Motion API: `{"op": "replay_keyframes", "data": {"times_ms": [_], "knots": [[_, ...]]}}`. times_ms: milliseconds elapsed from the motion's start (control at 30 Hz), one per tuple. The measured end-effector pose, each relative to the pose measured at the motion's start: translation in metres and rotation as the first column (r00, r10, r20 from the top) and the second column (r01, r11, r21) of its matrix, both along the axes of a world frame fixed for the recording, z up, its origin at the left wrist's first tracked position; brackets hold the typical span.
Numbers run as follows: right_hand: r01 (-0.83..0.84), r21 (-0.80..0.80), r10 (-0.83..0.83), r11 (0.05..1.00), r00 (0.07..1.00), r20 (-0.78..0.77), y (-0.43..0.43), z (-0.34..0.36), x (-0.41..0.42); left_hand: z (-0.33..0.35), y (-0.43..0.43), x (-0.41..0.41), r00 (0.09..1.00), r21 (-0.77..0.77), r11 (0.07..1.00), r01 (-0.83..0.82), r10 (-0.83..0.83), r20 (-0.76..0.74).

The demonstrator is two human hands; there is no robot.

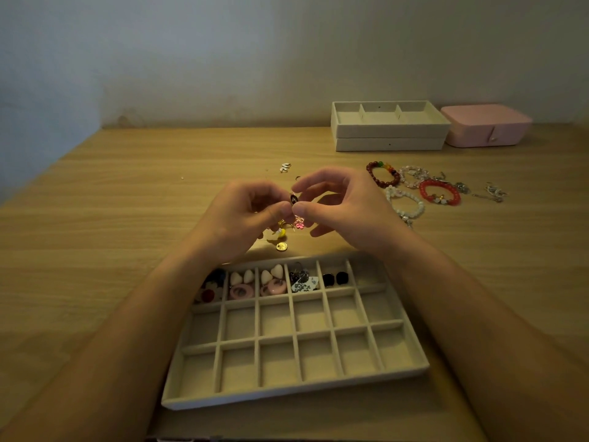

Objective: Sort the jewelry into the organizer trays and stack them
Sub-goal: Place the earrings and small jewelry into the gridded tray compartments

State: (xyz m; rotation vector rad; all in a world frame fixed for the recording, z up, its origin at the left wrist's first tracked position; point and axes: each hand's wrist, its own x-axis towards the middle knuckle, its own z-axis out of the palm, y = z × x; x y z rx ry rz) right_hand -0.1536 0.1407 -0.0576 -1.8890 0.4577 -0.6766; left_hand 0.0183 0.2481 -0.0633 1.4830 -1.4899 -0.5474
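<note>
Both forearms reach forward over the grid tray (296, 390). The left hand (245, 212) and right hand (344, 205) meet just past its far rim, thumb and forefinger of each pinching one small dark piece (293, 199) between them above the surface (127, 202), with the remaining fingers (322, 229) loosely curled. Loose trinkets (282, 246) lie directly beneath the hands and bracelets (396, 180) close beside the right one, while stacked trays (389, 135) and a pink box (484, 126) stand well apart along the far edge and wide bare wood runs off to the left.
</note>
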Motion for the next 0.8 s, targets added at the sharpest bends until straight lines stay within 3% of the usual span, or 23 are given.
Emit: {"op": "replay_keyframes", "data": {"times_ms": [367, 533, 800], "knots": [[-0.042, 0.082, 0.044, 0.996, 0.999, -0.027, 0.001, 0.002, -0.004, 0.000, -0.001, -0.001, 0.998, 0.021, 0.998, 0.051, -0.050, -0.033], [-0.081, 0.138, 0.084, 0.987, 0.996, -0.019, 0.006, 0.005, -0.003, 0.004, 0.005, 0.003, 0.984, 0.049, 0.991, 0.128, -0.120, -0.133], [-0.040, 0.098, 0.049, 0.994, 0.995, -0.090, 0.005, 0.023, -0.011, 0.019, 0.003, -0.003, 0.999, 0.173, 0.985, 0.014, -0.007, -0.040]]}}
